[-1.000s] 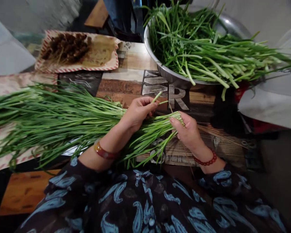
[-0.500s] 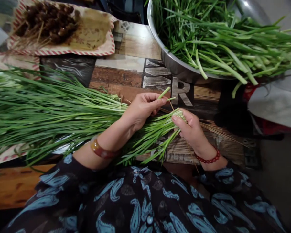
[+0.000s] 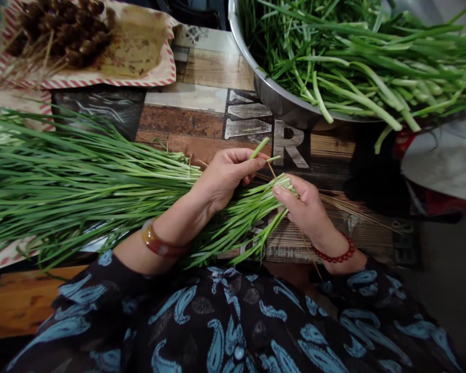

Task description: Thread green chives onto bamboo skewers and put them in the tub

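Observation:
Thumb and fingers of my left hand (image 3: 231,173) pinch short green stalks (image 3: 261,147) near the head view's centre. Just right of it and slightly lower, my right hand (image 3: 305,204) is closed round the pale cut ends of a small bunch of green stalks (image 3: 252,207), whose leaves spread down and left under my left wrist. A thin brown skewer (image 3: 272,169) runs between the hands at the bunch's end, its lower part showing below my right hand. Long green stalks (image 3: 112,181) lie in a big pile to the left.
A metal basin (image 3: 264,85) heaped with green stalks (image 3: 353,67) stands at the upper right. Dark skewered pieces (image 3: 73,36) lie on a red-striped paper-lined tray (image 3: 140,80) at the upper left. More thin skewers (image 3: 353,210) lie on the patterned table (image 3: 202,124) right of my right hand.
The view has shifted slightly, so the tray and pile appear a little further left. Both hands keep nearly the same position and hold the same stalks.

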The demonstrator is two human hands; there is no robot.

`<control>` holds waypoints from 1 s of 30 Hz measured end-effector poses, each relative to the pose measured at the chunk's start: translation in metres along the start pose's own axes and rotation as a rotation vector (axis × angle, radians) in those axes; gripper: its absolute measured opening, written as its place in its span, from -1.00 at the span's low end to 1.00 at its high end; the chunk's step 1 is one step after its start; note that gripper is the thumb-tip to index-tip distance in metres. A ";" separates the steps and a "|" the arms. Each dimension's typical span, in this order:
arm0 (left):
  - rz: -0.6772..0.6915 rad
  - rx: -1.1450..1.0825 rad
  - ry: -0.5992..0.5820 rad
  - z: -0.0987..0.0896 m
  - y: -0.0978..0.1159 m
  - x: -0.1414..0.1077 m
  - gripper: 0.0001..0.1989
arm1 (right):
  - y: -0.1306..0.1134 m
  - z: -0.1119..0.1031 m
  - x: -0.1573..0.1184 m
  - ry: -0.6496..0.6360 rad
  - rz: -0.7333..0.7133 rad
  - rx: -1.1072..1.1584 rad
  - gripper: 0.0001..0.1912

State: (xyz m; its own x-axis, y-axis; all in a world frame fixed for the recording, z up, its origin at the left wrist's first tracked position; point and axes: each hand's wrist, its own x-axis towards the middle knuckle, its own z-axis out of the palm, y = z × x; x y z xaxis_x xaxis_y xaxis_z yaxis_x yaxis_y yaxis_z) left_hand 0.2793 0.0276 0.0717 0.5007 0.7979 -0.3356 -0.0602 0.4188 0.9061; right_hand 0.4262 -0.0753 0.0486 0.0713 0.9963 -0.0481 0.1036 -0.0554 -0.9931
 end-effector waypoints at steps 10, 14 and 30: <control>-0.005 0.042 0.044 0.001 0.000 -0.001 -0.75 | -0.001 0.000 -0.001 0.015 0.004 -0.034 -0.77; 0.000 0.056 0.057 0.001 0.000 -0.002 -0.74 | -0.002 0.001 -0.001 0.023 -0.008 -0.037 -0.77; 0.019 0.028 0.075 0.005 0.001 -0.004 -0.73 | 0.000 0.002 0.000 0.021 -0.010 -0.022 -0.76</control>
State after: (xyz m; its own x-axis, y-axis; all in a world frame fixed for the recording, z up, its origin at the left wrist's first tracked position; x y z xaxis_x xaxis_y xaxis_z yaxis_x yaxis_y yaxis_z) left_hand 0.2811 0.0227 0.0754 0.4338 0.8363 -0.3352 -0.0446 0.3916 0.9191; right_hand 0.4246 -0.0750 0.0482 0.0913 0.9952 -0.0353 0.1263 -0.0467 -0.9909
